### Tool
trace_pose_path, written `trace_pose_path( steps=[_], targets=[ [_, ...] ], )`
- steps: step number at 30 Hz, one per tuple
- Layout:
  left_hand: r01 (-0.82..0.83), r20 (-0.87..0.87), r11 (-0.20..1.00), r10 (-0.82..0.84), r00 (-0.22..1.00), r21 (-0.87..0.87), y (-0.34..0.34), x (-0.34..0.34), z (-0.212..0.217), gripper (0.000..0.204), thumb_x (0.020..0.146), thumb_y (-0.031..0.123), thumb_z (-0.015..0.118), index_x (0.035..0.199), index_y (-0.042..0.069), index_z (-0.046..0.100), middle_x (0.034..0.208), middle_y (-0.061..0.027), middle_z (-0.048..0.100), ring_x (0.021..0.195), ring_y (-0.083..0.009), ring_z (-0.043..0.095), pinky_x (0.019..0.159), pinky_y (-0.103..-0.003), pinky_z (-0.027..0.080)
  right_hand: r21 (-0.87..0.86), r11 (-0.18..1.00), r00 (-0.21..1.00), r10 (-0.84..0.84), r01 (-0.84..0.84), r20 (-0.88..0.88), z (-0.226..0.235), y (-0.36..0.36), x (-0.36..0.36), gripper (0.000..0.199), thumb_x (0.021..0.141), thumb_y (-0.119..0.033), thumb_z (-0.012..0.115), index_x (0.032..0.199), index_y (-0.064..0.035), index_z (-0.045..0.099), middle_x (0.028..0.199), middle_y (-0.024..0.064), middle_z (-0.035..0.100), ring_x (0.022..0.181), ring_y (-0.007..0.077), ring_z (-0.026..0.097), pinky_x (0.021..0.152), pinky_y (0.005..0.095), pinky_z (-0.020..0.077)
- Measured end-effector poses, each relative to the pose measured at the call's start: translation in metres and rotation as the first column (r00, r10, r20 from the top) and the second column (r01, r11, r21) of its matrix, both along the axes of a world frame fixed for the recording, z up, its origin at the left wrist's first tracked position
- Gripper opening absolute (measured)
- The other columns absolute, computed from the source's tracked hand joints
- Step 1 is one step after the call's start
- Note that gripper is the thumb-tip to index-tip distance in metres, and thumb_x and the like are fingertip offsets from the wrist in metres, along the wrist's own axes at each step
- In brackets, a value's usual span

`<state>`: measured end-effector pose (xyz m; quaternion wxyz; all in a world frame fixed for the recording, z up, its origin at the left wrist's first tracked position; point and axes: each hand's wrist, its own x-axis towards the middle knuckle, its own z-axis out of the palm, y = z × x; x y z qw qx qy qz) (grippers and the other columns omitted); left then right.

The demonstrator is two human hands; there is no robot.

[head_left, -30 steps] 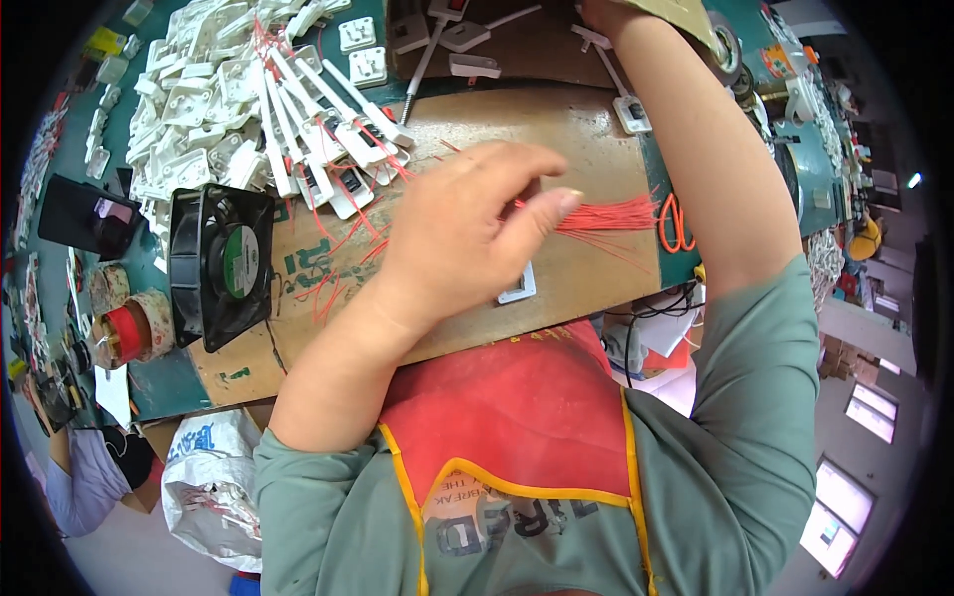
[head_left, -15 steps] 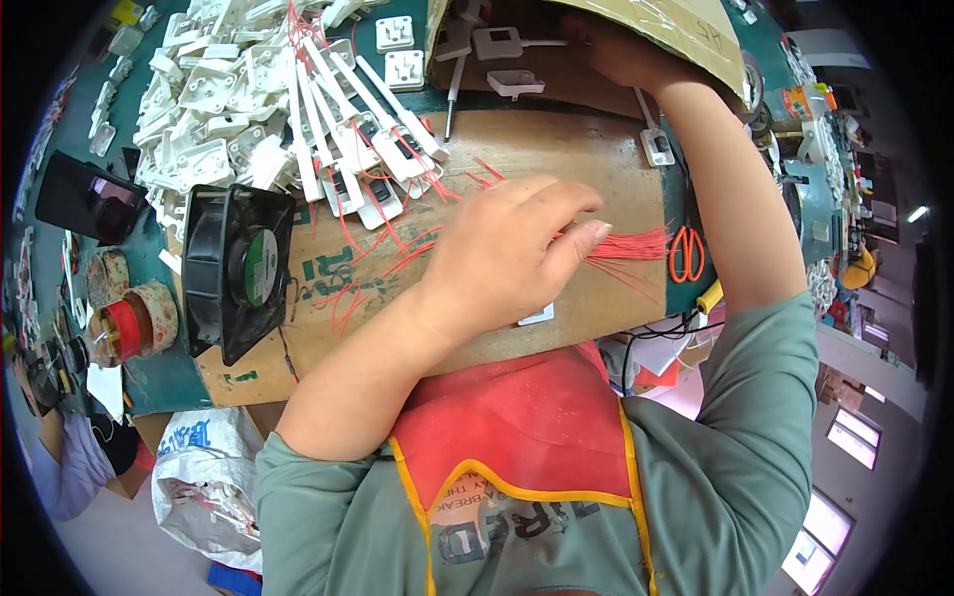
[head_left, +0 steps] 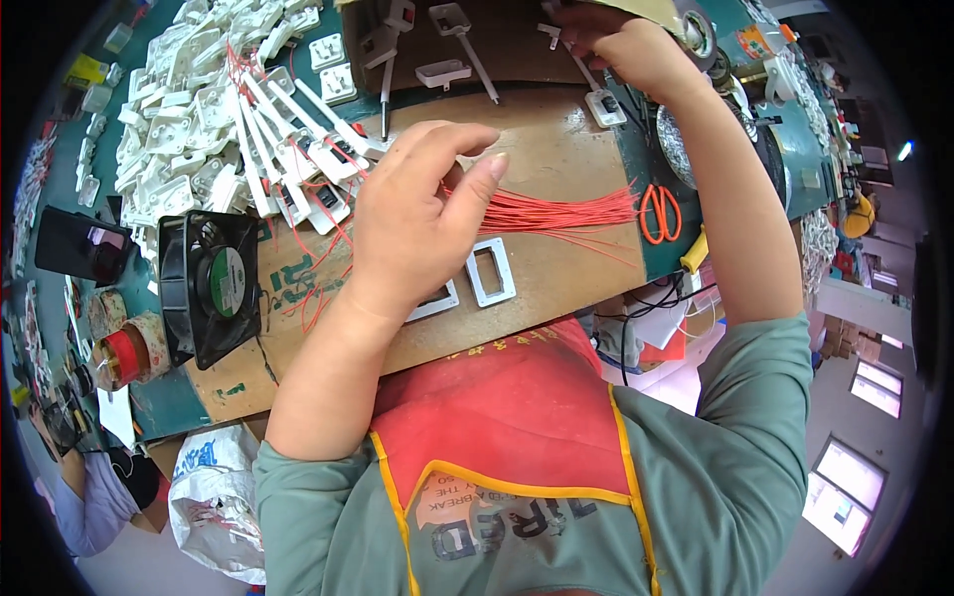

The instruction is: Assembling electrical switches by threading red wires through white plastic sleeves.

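Over the cardboard mat, my left hand (head_left: 412,209) is open and loosely curled, thumb apart from the fingers. It covers the left end of a bundle of red wires (head_left: 556,211). Just below lie a white rectangular frame (head_left: 508,276) and a second one (head_left: 444,304), partly behind my wrist. My right hand (head_left: 641,50) is at the box's mouth, its fingers bent beside the stem of a white stemmed piece (head_left: 606,108). Shadow hides whether they grip anything. Inside the cardboard box (head_left: 542,74) are a white stemmed housing (head_left: 450,18) and a shallow white shell (head_left: 443,73).
White plastic housings (head_left: 184,109) are heaped at the far left, with wired stemmed pieces (head_left: 298,149) on the heap's near side. A black fan (head_left: 214,283) stands left of my forearm. Orange-handled scissors (head_left: 659,214) and a yellow handle (head_left: 695,250) lie right. Tape rolls (head_left: 699,40) stand beyond.
My left hand has moved left, uncovering more red wire and the white frames. My right hand is drawn partly out of the box. A stemmed housing inside it has turned, its stem now pointing downward.
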<state>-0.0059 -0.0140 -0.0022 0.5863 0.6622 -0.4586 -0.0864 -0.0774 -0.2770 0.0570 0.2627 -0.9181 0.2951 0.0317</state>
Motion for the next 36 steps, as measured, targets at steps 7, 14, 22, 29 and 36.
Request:
trace_pose_path(
  steps=[7,14,22,29,36],
  targets=[
    [-0.020,0.004,1.000,0.020,1.000,-0.013,-0.002,-0.002,0.006,0.013,0.085,0.011,0.066,0.095,0.003,0.065,0.086,-0.0082,0.064,0.064,-0.0165,0.061,0.058,-0.027,0.048,-0.531,0.835,0.988,0.104,-0.148,-0.111,-0.033,-0.034,-0.023,0.030,0.088,-0.027,0.057,0.116,-0.0170,0.064,0.106,0.0140,0.066,0.094,0.0354,0.062,0.083,0.0421,0.0495],
    [0.027,-0.055,0.998,-0.024,0.998,0.053,0.001,-0.003,0.011,0.014,0.088,0.011,0.065,0.098,0.001,0.065,0.087,-0.0064,0.063,0.071,-0.0118,0.058,0.066,-0.024,0.046,-0.348,0.936,0.911,-0.096,-0.055,-0.401,-0.045,-0.021,-0.025,0.042,0.077,-0.037,0.069,0.105,-0.0064,0.067,0.095,0.0162,0.068,0.088,0.0312,0.066,0.078,0.0396,0.0518],
    [0.002,0.001,1.000,-0.002,1.000,-0.009,-0.001,-0.003,0.006,0.013,0.085,0.012,0.066,0.095,0.003,0.064,0.085,-0.0091,0.064,0.064,-0.0181,0.061,0.058,-0.028,0.048,-0.341,0.935,0.993,-0.064,0.093,0.096,-0.067,-0.009,-0.043,0.046,0.076,-0.033,0.071,0.110,-0.0031,0.065,0.099,0.0158,0.068,0.088,0.0280,0.067,0.080,0.0338,0.0515],
    [0.053,-0.453,0.998,-0.028,0.891,0.042,-0.004,-0.002,-0.005,0.026,0.089,0.016,0.066,0.108,0.000,0.062,0.089,-0.0045,0.066,0.069,-0.0077,0.059,0.064,-0.023,0.048,0.271,0.962,0.941,-0.102,0.011,0.323,-0.037,0.070,-0.045,0.043,0.075,-0.027,0.074,0.107,0.0004,0.063,0.091,0.0095,0.066,0.081,0.0161,0.063,0.076,0.0288,0.0507],
    [0.117,-0.690,0.991,-0.134,0.711,-0.072,-0.003,-0.003,0.003,0.027,0.092,0.018,0.063,0.111,-0.002,0.059,0.083,-0.0031,0.065,0.067,-0.0049,0.057,0.058,-0.018,0.045,0.221,0.948,0.915,0.134,-0.231,0.382,-0.004,0.128,-0.054,0.036,0.077,-0.021,0.075,0.105,-0.0022,0.062,0.068,-0.0018,0.055,0.057,0.0020,0.046,0.050,0.0212,0.0361]
  ],
)
